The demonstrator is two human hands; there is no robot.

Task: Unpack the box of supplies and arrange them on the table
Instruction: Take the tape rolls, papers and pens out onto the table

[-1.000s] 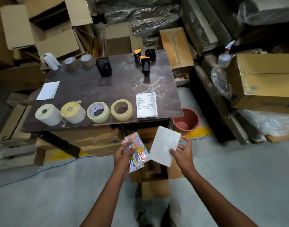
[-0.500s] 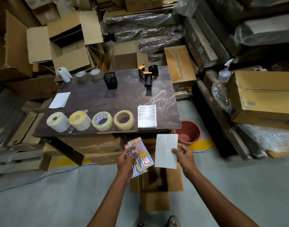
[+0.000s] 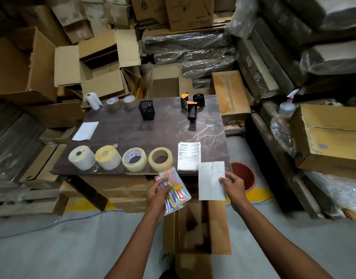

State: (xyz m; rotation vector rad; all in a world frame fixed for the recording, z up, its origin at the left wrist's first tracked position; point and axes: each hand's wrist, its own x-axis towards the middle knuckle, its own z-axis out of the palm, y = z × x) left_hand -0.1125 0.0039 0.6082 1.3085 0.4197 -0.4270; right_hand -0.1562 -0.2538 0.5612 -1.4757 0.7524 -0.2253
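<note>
Along the table's near edge, two label rolls, two clear tape rolls and a printed invoice are already sitting in a row, so most of the unpacking is looking done. The left hand is clamping its fingers on a packet of coloured pens, and the right hand is pinching a blank white sheet, both hanging above the open box and not yet placed. A pen holder and tape dispenser are standing farther back; nothing is blocking the bare corner beside the invoice.
</note>
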